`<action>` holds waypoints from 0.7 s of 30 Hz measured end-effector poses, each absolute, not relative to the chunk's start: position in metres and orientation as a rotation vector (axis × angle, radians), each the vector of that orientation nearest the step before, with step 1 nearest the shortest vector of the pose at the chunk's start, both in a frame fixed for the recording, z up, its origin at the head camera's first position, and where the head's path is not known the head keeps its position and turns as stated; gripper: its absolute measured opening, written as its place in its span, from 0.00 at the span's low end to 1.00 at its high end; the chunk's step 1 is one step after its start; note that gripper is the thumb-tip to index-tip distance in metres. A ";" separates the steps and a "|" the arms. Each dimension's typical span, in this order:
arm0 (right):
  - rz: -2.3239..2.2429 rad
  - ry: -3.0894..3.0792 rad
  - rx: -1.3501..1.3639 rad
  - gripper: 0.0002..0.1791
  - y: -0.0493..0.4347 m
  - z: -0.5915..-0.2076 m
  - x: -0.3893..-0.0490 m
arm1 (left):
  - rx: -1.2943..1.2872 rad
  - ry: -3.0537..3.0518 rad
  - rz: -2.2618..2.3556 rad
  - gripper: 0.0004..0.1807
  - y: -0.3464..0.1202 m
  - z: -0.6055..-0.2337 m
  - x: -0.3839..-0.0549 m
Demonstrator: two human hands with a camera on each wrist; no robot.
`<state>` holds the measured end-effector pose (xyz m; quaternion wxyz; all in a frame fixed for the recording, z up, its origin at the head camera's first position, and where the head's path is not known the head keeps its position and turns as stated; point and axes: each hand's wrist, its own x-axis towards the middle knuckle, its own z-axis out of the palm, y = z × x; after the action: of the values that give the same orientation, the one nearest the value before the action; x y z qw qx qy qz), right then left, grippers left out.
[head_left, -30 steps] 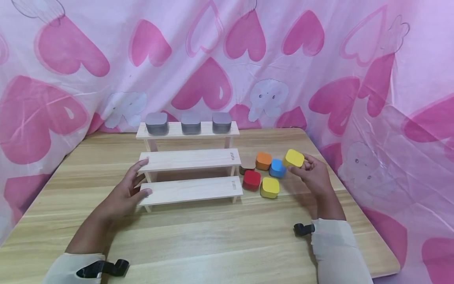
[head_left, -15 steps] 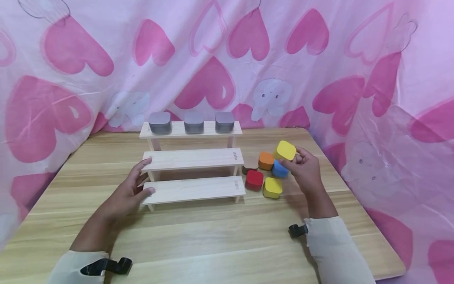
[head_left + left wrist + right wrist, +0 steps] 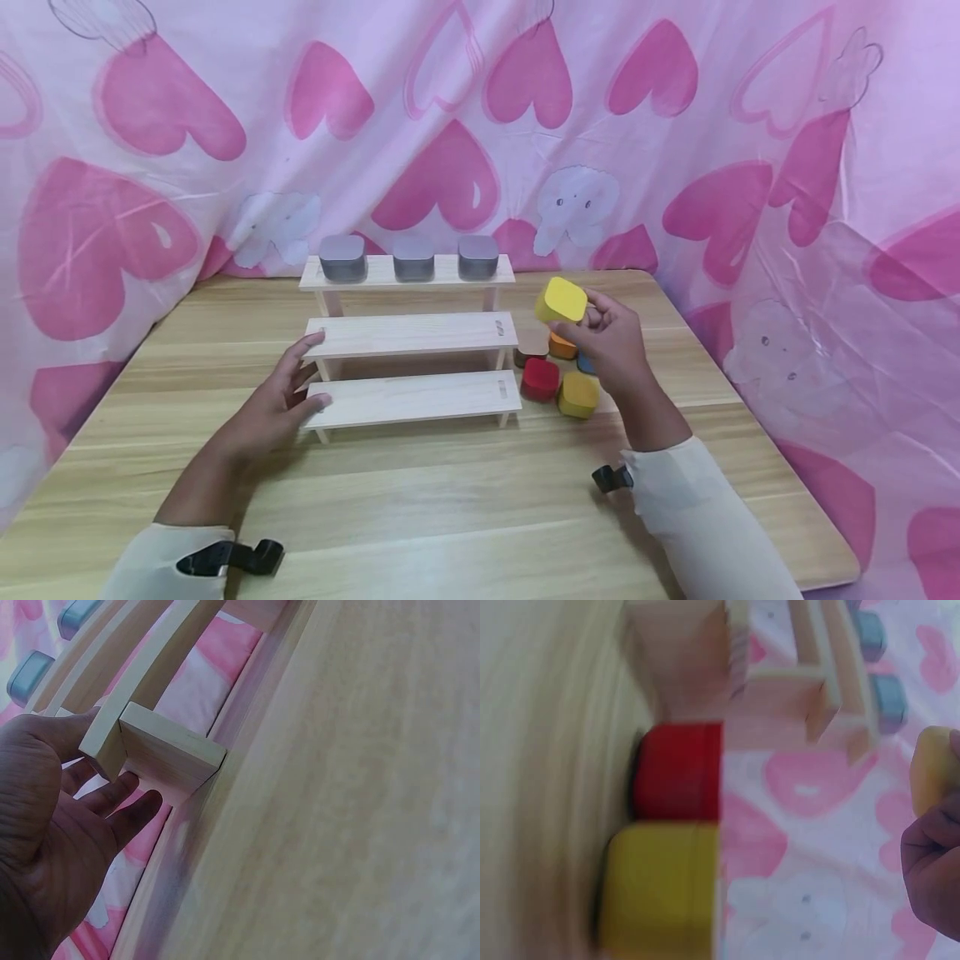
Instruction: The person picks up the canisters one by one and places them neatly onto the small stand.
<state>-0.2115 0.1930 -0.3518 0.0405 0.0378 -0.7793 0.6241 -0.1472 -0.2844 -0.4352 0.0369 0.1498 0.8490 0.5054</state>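
Observation:
In the head view my left hand [image 3: 266, 400] holds the left end of a three-step wooden rack [image 3: 412, 402]. Its thumb lies on the lowest step and a fingertip touches the middle one. The left wrist view has the fingers bent beside the leg [image 3: 172, 742] under the step board. My right hand [image 3: 611, 337] pinches a yellow rounded block [image 3: 561, 300] in the air, right of the rack. Below it on the table are a red block [image 3: 540, 380], another yellow block [image 3: 578, 395], a brown block [image 3: 531, 350], and a partly hidden orange block [image 3: 562, 346] and blue block [image 3: 586, 364].
On the top step stand three grey blocks [image 3: 413, 257] in a row. The wooden table [image 3: 420, 508] reaches a pink heart-patterned cloth [image 3: 435, 100] at the back and right. Black wrist mounts [image 3: 232, 558] sit on both sleeves.
My right hand has carried the yellow block leftward and upward, closer to the rack, and now covers part of the orange and blue blocks. The left hand stays on the rack.

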 end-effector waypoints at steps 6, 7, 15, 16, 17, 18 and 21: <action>2.001 -2.457 0.169 0.38 0.170 -0.335 -0.211 | 0.456 2.608 1.551 0.54 -0.283 -0.436 -0.148; 2.018 -2.464 0.174 0.37 0.167 -0.333 -0.210 | 0.457 2.607 1.552 0.54 -0.283 -0.436 -0.148; 2.234 -2.387 0.285 0.34 0.139 -0.323 -0.207 | 0.450 2.615 1.536 0.53 -0.284 -0.436 -0.148; 2.256 -2.385 0.311 0.34 0.135 -0.322 -0.207 | 0.447 2.614 1.535 0.53 -0.284 -0.437 -0.148; 2.269 -2.392 0.334 0.34 0.131 -0.321 -0.207 | 0.446 2.616 1.532 0.53 -0.284 -0.436 -0.147; 2.284 -2.402 0.361 0.35 0.127 -0.321 -0.207 | 0.446 2.619 1.530 0.53 -0.284 -0.436 -0.147; 2.296 -2.456 0.438 0.35 0.115 -0.320 -0.206 | 0.434 2.618 1.534 0.53 -0.284 -0.435 -0.147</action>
<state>-0.2062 0.1148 -0.3200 -0.1239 0.1282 -0.7188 0.6720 -0.1474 -0.2843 -0.4354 0.0384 0.1416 0.8535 0.5001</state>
